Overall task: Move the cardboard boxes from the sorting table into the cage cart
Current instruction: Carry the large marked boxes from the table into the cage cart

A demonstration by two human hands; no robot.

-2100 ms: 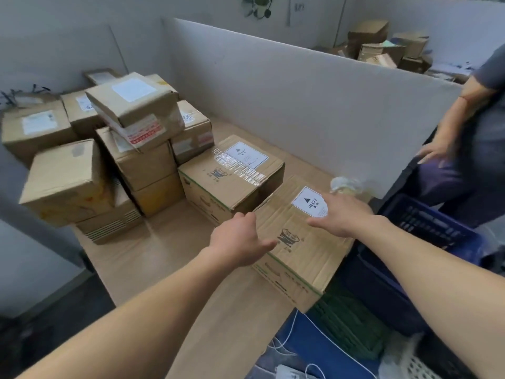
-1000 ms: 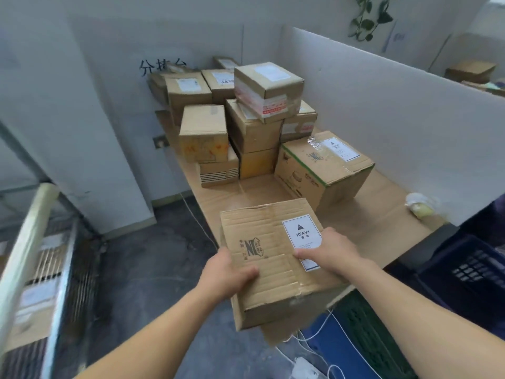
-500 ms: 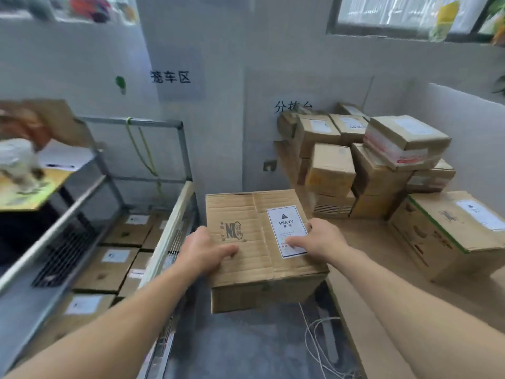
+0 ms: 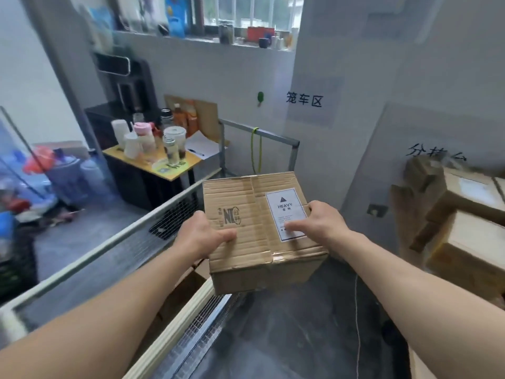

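I hold a creased cardboard box (image 4: 246, 203) with a white "HEAVY" label in the air at chest height. My left hand (image 4: 200, 235) grips its left near edge, thumb on top. My right hand (image 4: 318, 221) grips its right side, fingers lying over the label. The box hangs above the near rail of the cage cart (image 4: 175, 326), a metal-framed cart with wire mesh sides at lower left. Part of a brown box (image 4: 181, 292) shows inside the cart under my left forearm. More cardboard boxes (image 4: 464, 214) are stacked on the sorting table at the right edge.
A small yellow-topped table (image 4: 153, 165) with cups and bottles stands beyond the cart. Water jugs and clutter (image 4: 54, 173) lie at far left. The cart's rear metal frame (image 4: 262, 135) carries a green cord. Grey floor (image 4: 287, 337) with a cable lies between cart and sorting table.
I lifted the box off the sorting table and turned left with it. The view swung from the table to the cage cart, and the box now hangs over the cart's rail.
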